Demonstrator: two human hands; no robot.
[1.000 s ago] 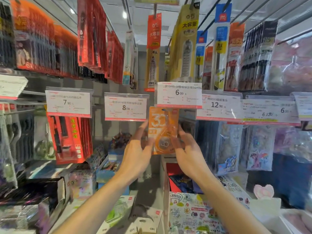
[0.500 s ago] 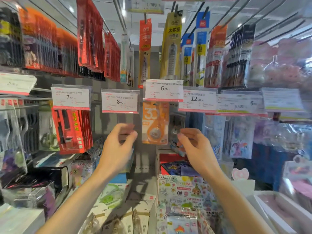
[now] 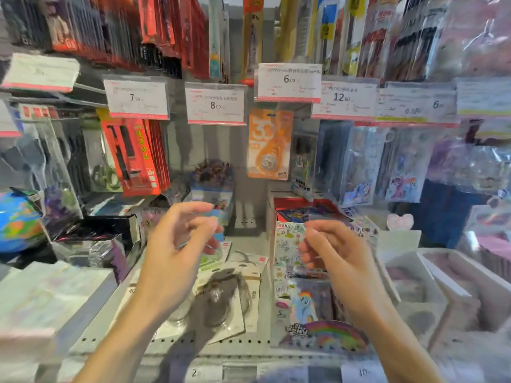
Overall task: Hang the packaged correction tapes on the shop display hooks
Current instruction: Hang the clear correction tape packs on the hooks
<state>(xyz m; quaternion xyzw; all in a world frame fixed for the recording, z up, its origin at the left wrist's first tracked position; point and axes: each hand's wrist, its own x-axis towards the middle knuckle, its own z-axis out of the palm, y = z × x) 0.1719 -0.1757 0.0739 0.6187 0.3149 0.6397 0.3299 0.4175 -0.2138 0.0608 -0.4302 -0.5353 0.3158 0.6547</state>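
Note:
An orange packaged correction tape point(image 3: 269, 143) hangs on a display hook under the 6.00 price tag point(image 3: 289, 82), with neither hand touching it. My left hand point(image 3: 177, 252) and my right hand point(image 3: 336, 252) hover well below it over the shelf, fingers loosely curled and holding nothing. More packaged correction tapes point(image 3: 229, 297) lie flat on the shelf beneath my left hand, partly hidden by it and its shadow.
Price tags 7.90 point(image 3: 136, 98), 8.00 point(image 3: 215, 105) and 12.90 point(image 3: 343, 98) front neighbouring hooks. Red packs point(image 3: 135, 156) hang at left, cartoon packs point(image 3: 387, 164) at right. A sticker-book box point(image 3: 301, 286) stands under my right hand, a globe point(image 3: 18, 219) far left.
Both hands let go of the orange pack, which stays hanging on the hook, and dropped down towards the shelf. The camera tilted downward.

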